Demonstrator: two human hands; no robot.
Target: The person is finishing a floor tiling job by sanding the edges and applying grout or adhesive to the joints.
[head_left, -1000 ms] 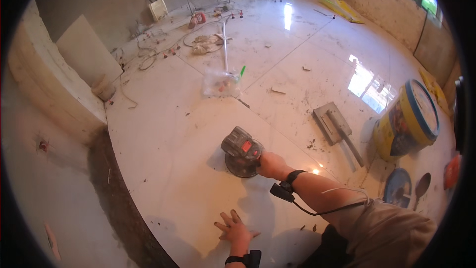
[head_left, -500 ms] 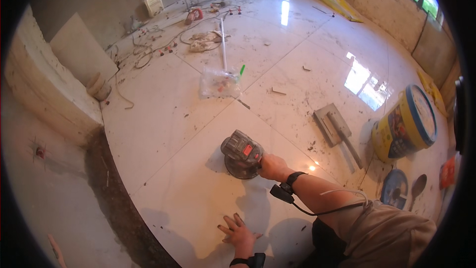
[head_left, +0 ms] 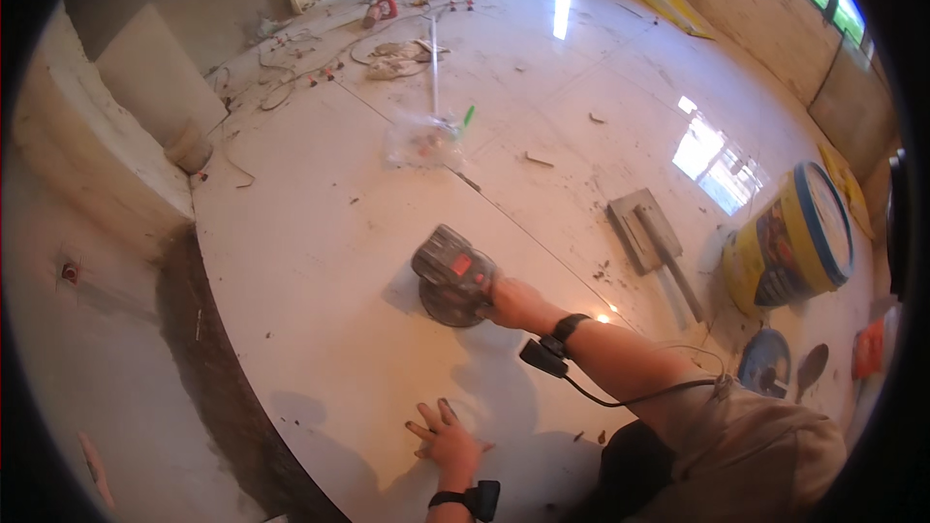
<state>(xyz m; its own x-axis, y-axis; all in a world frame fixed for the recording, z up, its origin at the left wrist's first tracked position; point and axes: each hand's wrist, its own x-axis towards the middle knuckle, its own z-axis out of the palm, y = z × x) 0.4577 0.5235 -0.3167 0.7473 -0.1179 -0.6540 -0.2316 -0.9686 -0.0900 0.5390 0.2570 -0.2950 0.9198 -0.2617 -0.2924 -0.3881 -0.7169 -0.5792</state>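
Observation:
A dark, dusty battery-powered tile vibrator (head_left: 448, 257) with a red patch on top and a round black base stands on a large pale floor tile (head_left: 320, 300). My right hand (head_left: 518, 303) is wrapped round its handle on the right side. Nearer to me, my left hand (head_left: 450, 441) lies on the same tile with fingers spread, holding nothing. Right of the vibrator rests a flat plastering trowel (head_left: 639, 237), its long handle toward me. A clear plastic bag (head_left: 423, 143) lies beyond the vibrator.
At the right stand a yellow bucket (head_left: 775, 247) with a blue rim, a blue lid (head_left: 764, 358) and a spoon-shaped tool (head_left: 812, 368). Left, a dark gap (head_left: 189, 320) borders the tiles. A white pole (head_left: 434, 68), cloth (head_left: 395, 60) and cables lie farther off.
The tile vibrator, with my right hand on it, has shifted a little to the left. My left hand has also moved slightly left. The whole view has shifted a little.

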